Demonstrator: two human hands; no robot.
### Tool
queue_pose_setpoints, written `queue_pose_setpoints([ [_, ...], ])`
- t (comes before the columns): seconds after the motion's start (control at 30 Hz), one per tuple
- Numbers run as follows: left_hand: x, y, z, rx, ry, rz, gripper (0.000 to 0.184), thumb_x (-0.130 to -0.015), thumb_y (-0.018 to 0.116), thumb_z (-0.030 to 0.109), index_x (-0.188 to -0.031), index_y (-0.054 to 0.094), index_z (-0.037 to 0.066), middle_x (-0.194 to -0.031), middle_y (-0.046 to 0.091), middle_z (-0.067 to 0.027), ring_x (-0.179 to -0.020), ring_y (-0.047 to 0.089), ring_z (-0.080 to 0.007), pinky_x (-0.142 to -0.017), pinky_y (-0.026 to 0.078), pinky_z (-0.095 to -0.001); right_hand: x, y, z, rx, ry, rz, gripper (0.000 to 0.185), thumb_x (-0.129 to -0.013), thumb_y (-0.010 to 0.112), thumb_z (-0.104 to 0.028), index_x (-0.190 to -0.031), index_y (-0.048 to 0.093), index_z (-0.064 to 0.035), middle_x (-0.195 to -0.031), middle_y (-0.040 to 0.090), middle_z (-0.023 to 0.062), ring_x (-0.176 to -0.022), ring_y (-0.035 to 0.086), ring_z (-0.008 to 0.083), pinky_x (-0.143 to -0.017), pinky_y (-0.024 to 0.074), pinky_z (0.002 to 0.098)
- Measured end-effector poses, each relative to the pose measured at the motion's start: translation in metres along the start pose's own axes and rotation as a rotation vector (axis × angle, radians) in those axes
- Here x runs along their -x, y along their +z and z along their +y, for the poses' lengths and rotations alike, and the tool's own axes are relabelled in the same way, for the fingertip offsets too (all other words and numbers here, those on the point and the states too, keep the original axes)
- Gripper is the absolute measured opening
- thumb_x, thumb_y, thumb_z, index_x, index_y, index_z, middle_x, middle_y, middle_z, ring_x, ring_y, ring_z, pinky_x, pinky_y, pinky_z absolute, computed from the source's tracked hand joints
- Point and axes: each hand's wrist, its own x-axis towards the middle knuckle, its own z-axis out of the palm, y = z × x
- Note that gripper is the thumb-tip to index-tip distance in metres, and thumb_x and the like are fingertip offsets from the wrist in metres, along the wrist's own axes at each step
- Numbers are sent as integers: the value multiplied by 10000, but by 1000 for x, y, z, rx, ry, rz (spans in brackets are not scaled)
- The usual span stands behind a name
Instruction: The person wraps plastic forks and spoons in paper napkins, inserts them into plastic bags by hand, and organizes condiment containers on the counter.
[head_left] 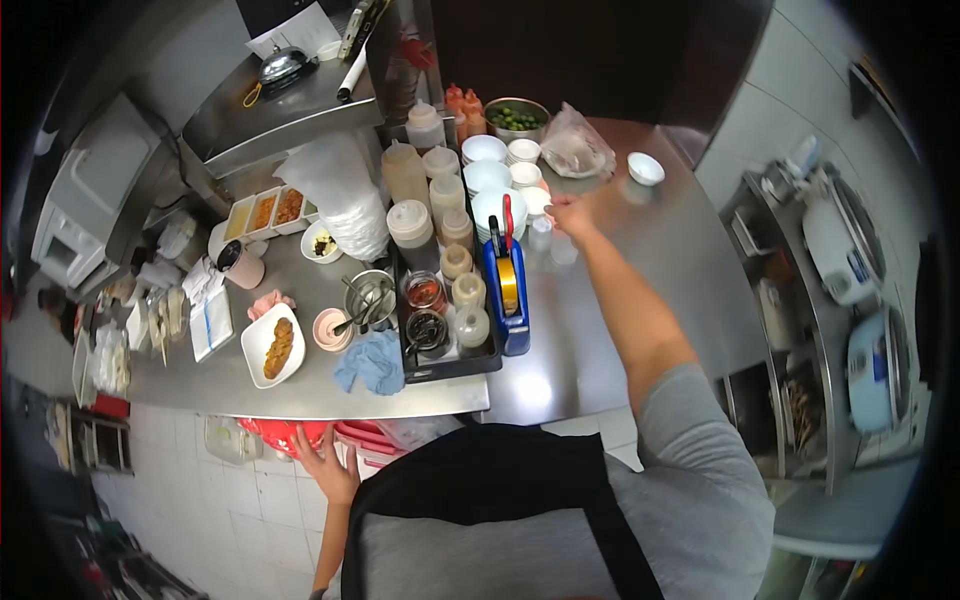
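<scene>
My right hand (570, 214) reaches over the steel counter to the stacks of small white bowls (536, 200); its fingers are close together at the nearest stack, and what they hold, if anything, is too small to tell. Small clear cups (540, 234) stand just below that hand. Low at the counter's front edge, my left hand (326, 470) has its fingers spread beside a red bag (285, 436). On the counter at the left, a white dish (255, 345) holds a browned piece of food (279, 348). A blue tape dispenser (512, 325) stands beside the black tray of bottles.
A black tray (450, 368) holds squeeze bottles and jars. Near it are a blue cloth (372, 362) and a metal bowl with spoons (371, 298). Further back are a pot of green fruit (517, 118), a plastic bag (577, 142) and one white bowl (646, 169). Shelves with cookers stand right.
</scene>
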Motion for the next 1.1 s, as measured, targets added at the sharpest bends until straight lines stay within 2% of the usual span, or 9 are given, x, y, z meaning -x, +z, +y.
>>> queue_pose_setpoints([
  [0.13,77,1,31,-77,-204,-52,537,-789,678,325,-1271,552,123,-1524,175,-232,-1382,165,-495,-1067,243,-589,-89,33,88,226,28,59,418,-669,816,-226,-983,668,8,-895,688,148,-805,669,272,-722,531,350],
  [0.3,153,13,68,-185,-420,-75,536,-766,696,377,-1236,574,151,-1537,179,-189,-1394,184,-459,-1052,279,-570,-91,26,47,686,-68,-62,302,-709,760,-231,-921,681,-30,-950,690,172,-890,671,334,-779,539,385],
  [0.43,181,29,73,-192,-517,-89,545,-761,695,406,-1223,578,141,-1537,182,-187,-1386,208,-460,-1025,307,-557,-94,32,24,739,-96,72,241,-750,694,-255,-887,693,-57,-916,692,161,-835,662,348,-735,536,417],
  [0.63,166,33,87,-156,-504,-159,539,-743,711,350,-1212,572,123,-1536,171,-195,-1381,213,-464,-1027,303,-567,-123,25,66,367,-498,-173,261,-687,773,-169,-879,657,-36,-779,667,122,-738,659,253,-694,537,378],
  [0.73,157,40,88,-107,-507,-209,543,-707,746,278,-1196,577,112,-1535,170,-197,-1381,221,-458,-1037,310,-552,-146,35,95,286,-151,-225,314,-643,812,-157,-886,651,-42,-729,639,95,-705,636,198,-660,520,362],
  [0.87,141,43,100,-64,-536,-225,559,-655,783,188,-1174,589,111,-1533,174,-195,-1379,239,-438,-1047,329,-510,-116,18,62,384,-334,-93,290,-683,789,-224,-864,669,-32,-814,682,131,-752,663,258,-682,515,370],
  [1.0,148,41,95,-67,-645,-265,560,-634,796,182,-1157,604,126,-1536,181,-171,-1391,235,-407,-1039,344,-501,-118,17,60,114,-414,5,242,-729,764,-215,-859,670,-33,-750,677,119,-692,654,221,-648,506,342],
  [1.03,153,40,87,-42,-687,-277,542,-645,788,212,-1151,609,136,-1541,176,-157,-1396,227,-398,-1034,348,-506,-136,18,79,-40,-365,28,167,-777,736,-115,-886,653,-20,-701,638,44,-642,606,145,-561,474,299],
  [1.1,181,48,64,7,-770,-301,508,-668,774,270,-1139,621,155,-1550,165,-130,-1406,213,-381,-1024,356,-514,-145,12,95,-87,-247,228,197,-743,762,-147,-857,659,-23,-720,664,78,-653,631,176,-612,499,317],
])
